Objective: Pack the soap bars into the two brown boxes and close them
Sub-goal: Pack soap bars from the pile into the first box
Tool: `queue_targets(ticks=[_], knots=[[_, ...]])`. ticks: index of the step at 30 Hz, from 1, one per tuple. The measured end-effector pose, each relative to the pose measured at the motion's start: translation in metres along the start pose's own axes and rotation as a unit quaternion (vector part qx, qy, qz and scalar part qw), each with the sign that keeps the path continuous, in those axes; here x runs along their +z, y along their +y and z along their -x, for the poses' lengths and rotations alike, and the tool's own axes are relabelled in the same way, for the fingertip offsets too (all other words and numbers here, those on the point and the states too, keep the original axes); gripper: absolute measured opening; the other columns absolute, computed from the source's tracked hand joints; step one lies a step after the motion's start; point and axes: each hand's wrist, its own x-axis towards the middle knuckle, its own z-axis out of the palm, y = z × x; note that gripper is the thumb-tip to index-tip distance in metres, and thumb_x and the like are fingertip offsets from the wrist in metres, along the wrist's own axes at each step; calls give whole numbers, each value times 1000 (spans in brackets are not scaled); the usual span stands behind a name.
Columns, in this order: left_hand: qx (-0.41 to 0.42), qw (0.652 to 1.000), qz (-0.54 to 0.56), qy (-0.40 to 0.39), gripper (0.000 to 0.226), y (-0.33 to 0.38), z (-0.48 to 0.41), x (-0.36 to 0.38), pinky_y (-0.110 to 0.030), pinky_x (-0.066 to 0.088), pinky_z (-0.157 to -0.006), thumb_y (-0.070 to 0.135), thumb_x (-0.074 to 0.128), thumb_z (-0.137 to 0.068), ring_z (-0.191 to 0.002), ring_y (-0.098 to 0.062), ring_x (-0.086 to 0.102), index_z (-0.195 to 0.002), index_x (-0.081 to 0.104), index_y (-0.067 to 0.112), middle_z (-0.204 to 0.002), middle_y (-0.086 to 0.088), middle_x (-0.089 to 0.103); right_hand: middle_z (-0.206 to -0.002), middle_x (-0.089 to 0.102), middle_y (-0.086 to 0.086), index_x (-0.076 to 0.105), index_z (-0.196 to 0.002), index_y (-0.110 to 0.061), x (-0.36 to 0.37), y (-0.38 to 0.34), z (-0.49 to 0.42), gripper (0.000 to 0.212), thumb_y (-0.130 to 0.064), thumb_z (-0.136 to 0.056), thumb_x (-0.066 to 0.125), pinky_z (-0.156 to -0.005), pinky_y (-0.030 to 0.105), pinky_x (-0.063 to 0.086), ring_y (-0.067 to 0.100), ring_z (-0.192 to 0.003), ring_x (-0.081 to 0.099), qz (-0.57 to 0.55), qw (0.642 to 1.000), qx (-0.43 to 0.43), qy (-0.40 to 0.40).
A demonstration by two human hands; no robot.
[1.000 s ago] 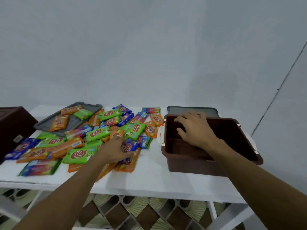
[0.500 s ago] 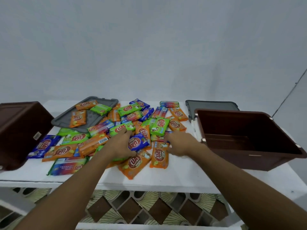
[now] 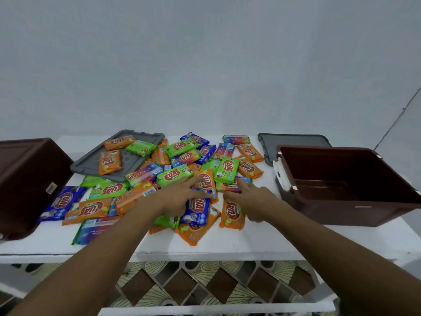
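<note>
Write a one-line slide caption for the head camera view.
Both hands, left and right, reach into loose soap bars beside an open brown box.

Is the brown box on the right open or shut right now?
Open. The right brown box has no lid on; its dark inside shows, with no soap bars visible. A grey lid lies flat behind it.

white table (image 3: 227, 247); pale wall (image 3: 205, 65); patterned floor (image 3: 205, 286)

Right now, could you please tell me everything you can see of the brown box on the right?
The brown box on the right looks like dark brown plastic, rectangular, open-topped and seemingly empty. It stands upright on the white table, a white latch on its left end, a grey lid lying behind it. Neither hand touches it.
</note>
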Motion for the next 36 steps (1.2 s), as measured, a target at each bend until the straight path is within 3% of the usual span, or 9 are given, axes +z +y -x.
queue_targets(ticks=[3, 8, 11, 13, 16, 22, 28, 31, 36], knots=[[22, 1000, -9, 15, 82, -3, -4, 2, -52, 34, -109, 21, 66, -80, -143, -27, 12, -145, 24, 48, -161, 10, 5, -159, 7, 15, 22, -147, -28, -3, 5, -5, 89, -33, -78, 77, -108, 60, 30, 37, -145, 15, 53, 998, -4, -15], [33, 999, -16, -19, 84, -2, -9, 3, -59, 14, -114, 38, 67, -81, -145, -28, 6, -149, 18, 47, -162, 9, 3, -149, 38, 2, 35, -142, -27, -6, 11, -5, 77, -41, -78, 75, -105, 57, 34, 27, -137, 34, 93, 991, -96, -23], [42, 999, -3, 7, 82, -3, -12, -1, -57, 20, -113, 43, 73, -74, -143, -25, 14, -144, 30, 40, -158, 6, 19, -134, 54, 3, 42, -136, -24, -17, 10, -5, 75, -48, -74, 77, -102, 52, 39, 24, -122, 50, 141, 985, -98, -30], [38, 998, 26, 36, 81, -6, -11, -2, -46, 31, -108, 49, 75, -68, -132, -19, 31, -137, 35, 35, -143, 5, 39, -124, 60, 3, 45, -133, -21, -29, 11, -4, 75, -51, -72, 77, -98, 48, 44, 22, -111, 56, 149, 985, -85, -35], [7, 994, 91, 67, 82, -8, -10, -6, -27, 45, -91, 53, 76, -67, -111, -11, 49, -133, 35, 29, -128, 4, 50, -121, 60, 0, 44, -134, -22, -52, 22, 4, 77, -55, -72, 75, -90, 40, 51, 19, -105, 58, 124, 990, -72, -4], [-13, 985, 121, 124, 85, -2, -16, -35, -26, 49, -85, 60, 68, -68, -108, -11, 52, -138, 39, 23, -127, 4, 52, -118, 54, -6, 39, -134, -28, -93, 74, 37, 73, -53, -73, 70, -69, 28, 42, 14, -97, 53, 68, 991, -58, 97], [14, 964, 144, 222, 79, 43, -43, -80, -25, 52, -75, 64, 65, -66, -97, -10, 59, -130, 46, 22, -116, 6, 58, -106, 54, -10, 49, -121, -28, -83, 157, 73, 65, -51, -67, 76, -81, 35, 46, 13, -97, 50, -98, 983, 0, 155], [45, 955, 149, 252, 73, 78, -68, -102, -26, 52, -78, 57, 73, -70, -94, -7, 56, -129, 46, 23, -111, 9, 54, -106, 49, -8, 51, -121, -25, -66, 203, 93, 65, -56, -69, 74, -82, 31, 40, 12, -98, 41, -94, 983, 31, 154], [64, 955, 102, 271, 73, 140, -118, -127, -26, 46, -77, 63, 64, -67, -90, -7, 55, -125, 51, 21, -110, 9, 49, -108, 43, -8, 49, -126, -25, -25, 265, 114, 74, -68, -68, 66, -83, 31, 40, 12, -100, 37, -39, 989, 71, 122]])
